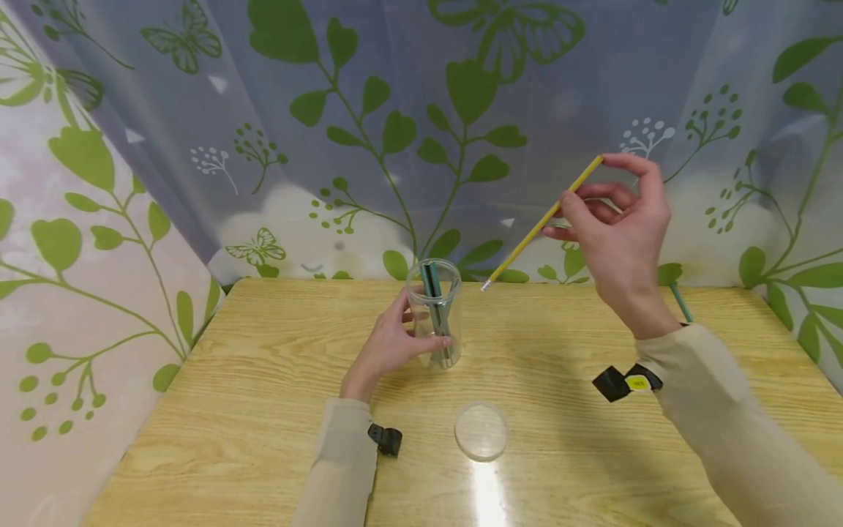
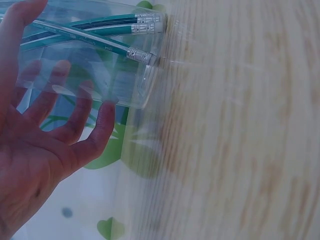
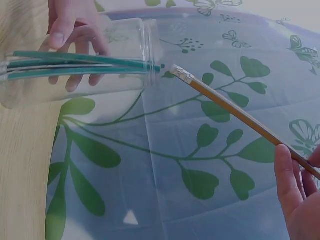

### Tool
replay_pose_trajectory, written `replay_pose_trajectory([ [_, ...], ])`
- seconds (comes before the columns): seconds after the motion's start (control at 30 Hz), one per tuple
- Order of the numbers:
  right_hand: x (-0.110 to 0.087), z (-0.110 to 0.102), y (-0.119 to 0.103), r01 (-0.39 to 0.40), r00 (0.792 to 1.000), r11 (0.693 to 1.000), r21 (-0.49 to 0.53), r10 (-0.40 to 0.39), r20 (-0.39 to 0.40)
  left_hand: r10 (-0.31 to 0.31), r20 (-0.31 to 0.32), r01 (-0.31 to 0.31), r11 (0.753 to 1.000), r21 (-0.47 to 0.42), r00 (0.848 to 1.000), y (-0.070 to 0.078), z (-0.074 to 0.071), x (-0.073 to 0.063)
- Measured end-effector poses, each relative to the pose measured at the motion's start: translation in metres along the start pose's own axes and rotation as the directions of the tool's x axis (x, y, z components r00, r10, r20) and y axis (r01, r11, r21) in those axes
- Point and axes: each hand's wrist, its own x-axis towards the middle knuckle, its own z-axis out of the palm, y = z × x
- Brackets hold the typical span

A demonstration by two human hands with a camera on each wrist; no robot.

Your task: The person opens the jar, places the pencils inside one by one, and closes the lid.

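A clear plastic jar stands upright on the wooden table, with green pencils leaning inside it, their eraser ends at the bottom. My left hand holds the jar from the left, thumb across the near side and fingers round the back. Up and to the right, my right hand pinches a yellow pencil near its upper end. The pencil slants down to the left. Its white eraser and silver ferrule point toward the jar's mouth, a short gap away from the rim.
A round clear lid lies flat on the table in front of the jar. Another green pencil lies at the back right, partly hidden by the right forearm. A curtain with leaf and butterfly prints hangs behind the table's far edge.
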Motion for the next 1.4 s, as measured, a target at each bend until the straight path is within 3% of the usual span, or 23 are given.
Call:
replay_pose_trajectory([
  [0.33,-0.002,0.016,0.003,0.021,1.0,0.997,0.071,-0.02,-0.009,0.0,0.003,0.0,1.0,0.003,1.0,0.0,0.0,0.0],
  [1.4,-0.028,0.038,0.041,0.001,0.985,0.989,-0.145,0.024,0.173,0.023,-0.003,-0.023,1.0,-0.002,1.0,-0.001,0.001,0.001],
])
